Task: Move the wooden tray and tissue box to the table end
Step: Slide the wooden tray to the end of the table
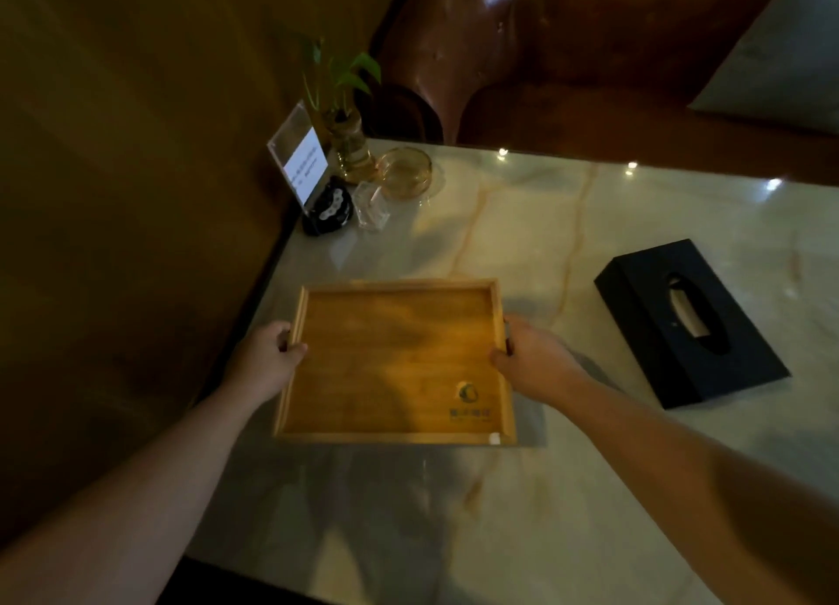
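A square wooden tray (395, 359) with a low rim and a small logo in its near right corner is near the left edge of the marble table (567, 223). My left hand (268, 359) grips the tray's left rim, thumb over the edge. My right hand (531, 359) grips the right rim the same way. Whether the tray rests on the table or is slightly lifted is unclear. A black tissue box (690, 323), with a tissue showing in its oval slot, lies on the table to the right, apart from both hands.
At the table's far left corner stand an acrylic sign holder (299, 164), a plant in a glass vase (349, 146), an amber glass ashtray (404, 173), a small clear glass holder (372, 205) and a black round object (329, 209). A brown leather seat (545, 60) is behind the table.
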